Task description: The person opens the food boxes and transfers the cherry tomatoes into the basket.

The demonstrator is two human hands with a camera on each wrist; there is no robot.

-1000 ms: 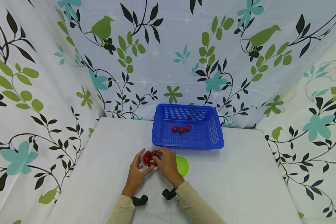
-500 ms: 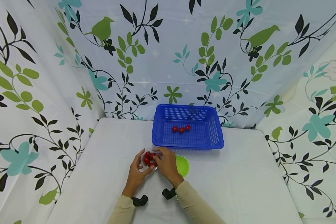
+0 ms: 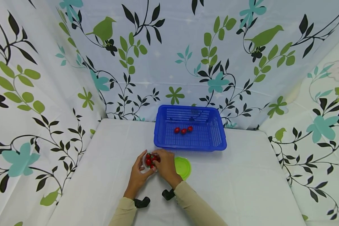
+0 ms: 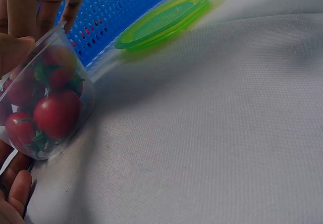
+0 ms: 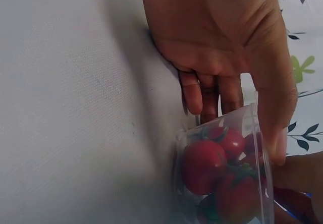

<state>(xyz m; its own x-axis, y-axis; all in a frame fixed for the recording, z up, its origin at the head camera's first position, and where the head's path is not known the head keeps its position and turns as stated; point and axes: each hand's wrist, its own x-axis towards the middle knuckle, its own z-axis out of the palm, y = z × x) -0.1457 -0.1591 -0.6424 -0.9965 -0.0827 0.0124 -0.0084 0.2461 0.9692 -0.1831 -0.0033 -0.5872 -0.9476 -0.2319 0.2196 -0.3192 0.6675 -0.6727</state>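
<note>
My left hand grips a clear plastic container from its left side, thumb on the near rim. Inside are several red cherry tomatoes with green stem caps. Over the container's open top is my right hand, its thumb and fingers curled down around a cherry tomato at the right side; the fingers partly cover it. In the left wrist view, the right thumb reaches past the rim. A green lid lies flat on the table, just right of the right hand.
Behind the hands stands a blue perforated basket with three cherry tomatoes on its floor. The table has a white cloth. Patterned curtains surround its back and sides.
My right hand has shifted slightly left over the container, its fingers covering more of the tomatoes and baring more of the lid. My left hand keeps its hold; basket and lid stay put.
</note>
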